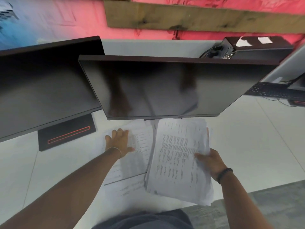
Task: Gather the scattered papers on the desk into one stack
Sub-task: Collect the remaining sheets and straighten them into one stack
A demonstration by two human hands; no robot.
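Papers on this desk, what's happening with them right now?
A person is gathering printed sheets at a white desk in front of two dark monitors. The right hand grips a thick stack of white printed papers by its right edge, thumb on top. The left hand rests flat, fingers spread, on loose printed sheets lying on the desk beside the stack. Those sheets are not yet in the stack.

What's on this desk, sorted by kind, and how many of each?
Monitors: 2, the left monitor and the centre monitor
Keyboards: 1, a black keyboard at far right
Paper groups: 2, a held stack gripped by the right hand, and loose sheets under the left hand
Total: 5
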